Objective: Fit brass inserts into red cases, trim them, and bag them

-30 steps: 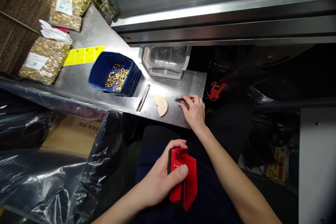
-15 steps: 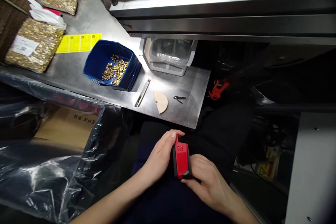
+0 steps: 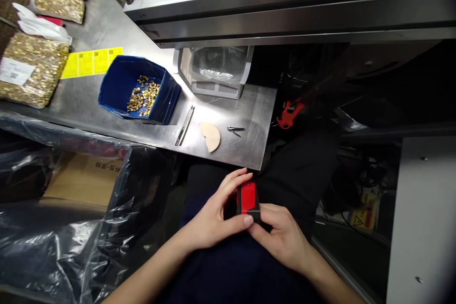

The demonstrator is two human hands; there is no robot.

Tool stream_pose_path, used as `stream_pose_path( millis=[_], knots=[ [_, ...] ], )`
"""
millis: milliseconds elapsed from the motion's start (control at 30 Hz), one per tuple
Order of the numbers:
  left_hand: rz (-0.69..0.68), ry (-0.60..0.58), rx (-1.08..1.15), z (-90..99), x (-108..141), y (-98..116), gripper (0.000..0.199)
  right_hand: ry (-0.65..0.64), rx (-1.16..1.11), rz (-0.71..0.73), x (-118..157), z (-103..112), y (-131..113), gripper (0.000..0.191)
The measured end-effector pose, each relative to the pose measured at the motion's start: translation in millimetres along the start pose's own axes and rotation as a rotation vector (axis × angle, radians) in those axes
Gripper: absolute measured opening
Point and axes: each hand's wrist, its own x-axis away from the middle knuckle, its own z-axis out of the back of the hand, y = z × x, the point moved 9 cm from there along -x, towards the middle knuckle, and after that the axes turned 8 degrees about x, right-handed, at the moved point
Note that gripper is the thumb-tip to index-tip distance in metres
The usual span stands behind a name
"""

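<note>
Above my lap, both hands hold a boxy red-and-black device (image 3: 248, 198) whose exact kind I cannot make out. My left hand (image 3: 219, 209) grips it from the left, fingers over its far end and thumb at its near black end. My right hand (image 3: 285, 235) pinches its right side and near corner, with some fingers hidden behind it. On the metal bench (image 3: 245, 154) just beyond lie a slim utility knife (image 3: 185, 126), a half-round pale piece (image 3: 211, 137) and what looks like a small nail clipper (image 3: 235, 129).
A blue bin (image 3: 117, 90) holds small brass-coloured parts (image 3: 144, 97). Beside it stands a grey bin (image 3: 217, 88) lined with clear plastic. Bags of brass parts (image 3: 33, 66) and yellow labels (image 3: 93, 62) lie at left. A metal beam (image 3: 285, 14) overhangs the bench; an orange tool (image 3: 289, 115) sits beyond its right edge.
The device has tipped, so its top face now looks shorter. My left thumb has come round onto its near end. The whole view has shifted slightly.
</note>
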Motion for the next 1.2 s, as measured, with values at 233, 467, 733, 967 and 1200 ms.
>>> stream_pose_path(
  millis=[233, 467, 733, 967, 1200],
  knots=[
    [-0.036, 0.019, -0.064, 5.9, 10.5, -11.0, 0.116, -0.027, 0.067, 0.111, 6.7, -3.7, -3.2, 0.028],
    [-0.021, 0.077, 0.047, -4.1, 12.3, -12.9, 0.101, 0.018, 0.104, 0.137, 11.1, 0.9, -0.6, 0.025],
    [0.148, 0.330, 0.041, 23.7, -16.1, -29.5, 0.030, -0.045, 0.022, -0.026, 4.1, -1.8, 13.4, 0.031],
    [0.282, 0.369, 0.216, 41.5, -26.0, -68.4, 0.027, -0.111, -0.046, -0.229, 2.6, -4.5, 31.5, 0.021],
    [0.055, 0.253, 0.005, 41.9, -25.5, -42.8, 0.039, -0.010, -0.169, -0.329, -2.9, 2.7, 43.5, 0.028]
  ],
)
